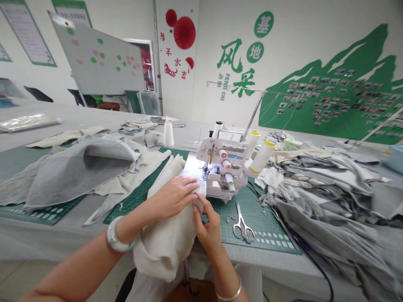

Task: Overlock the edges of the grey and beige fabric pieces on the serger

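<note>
Cream fabric (166, 247) was bunched up in front of the sewing machine (204, 147), its far end on the lit machine bed and the rest hanging over the near edge of the table (252, 255). Left hand (173, 197) was open and pretty flat, palm down on top of the cloth, so it hid a good chunk of it. Right hand (208, 222) had the edge pinched between thumb and forefinger, though the fingertips got kinda lost against the folds. Couldn't really make out the needle area either, thanks to the glare and the machine's own parts.

Scissors (242, 228) lay on the green cutting mat (267, 235) just right of the machine, blades pointing away. Part of that mat was covered by the machine. Over on the right was a big heap of grey and white cloth (340, 226), cut off by the frame, same as the blue container (395, 158) beyond it. Grey fabric (72, 172) was piled on the left side, hiding some of another mat. There was something green and brown under the whiteboard (100, 54), too blocked to identify, and the wall photos were too tiny to read.
</note>
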Demonstrator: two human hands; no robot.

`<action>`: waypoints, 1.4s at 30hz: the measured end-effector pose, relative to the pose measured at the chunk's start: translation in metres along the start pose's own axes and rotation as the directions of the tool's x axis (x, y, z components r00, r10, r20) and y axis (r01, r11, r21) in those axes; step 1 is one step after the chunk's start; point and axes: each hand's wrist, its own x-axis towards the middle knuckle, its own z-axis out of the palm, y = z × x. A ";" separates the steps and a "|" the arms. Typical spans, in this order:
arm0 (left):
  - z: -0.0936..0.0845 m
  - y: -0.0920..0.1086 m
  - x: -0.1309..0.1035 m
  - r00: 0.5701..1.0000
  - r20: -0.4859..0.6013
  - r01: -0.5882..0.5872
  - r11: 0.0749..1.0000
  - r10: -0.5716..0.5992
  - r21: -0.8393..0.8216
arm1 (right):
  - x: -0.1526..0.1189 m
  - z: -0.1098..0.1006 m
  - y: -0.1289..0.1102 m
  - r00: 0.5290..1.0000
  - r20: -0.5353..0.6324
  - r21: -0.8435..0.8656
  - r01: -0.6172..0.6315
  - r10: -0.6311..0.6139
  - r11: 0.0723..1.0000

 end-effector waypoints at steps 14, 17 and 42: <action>0.012 -0.016 0.005 0.998 -0.044 0.035 0.999 -0.037 -0.035 | -0.002 -0.003 -0.002 1.000 0.025 0.021 -0.006 0.006 1.000; 0.014 -0.019 0.006 0.998 -0.037 0.039 0.999 -0.040 -0.031 | -0.002 -0.004 -0.002 1.000 0.026 0.018 -0.003 0.002 1.000; 0.016 -0.036 0.021 0.998 -0.001 0.065 0.994 -0.065 -0.084 | -0.002 -0.006 -0.005 0.986 0.162 0.082 -0.063 0.049 0.995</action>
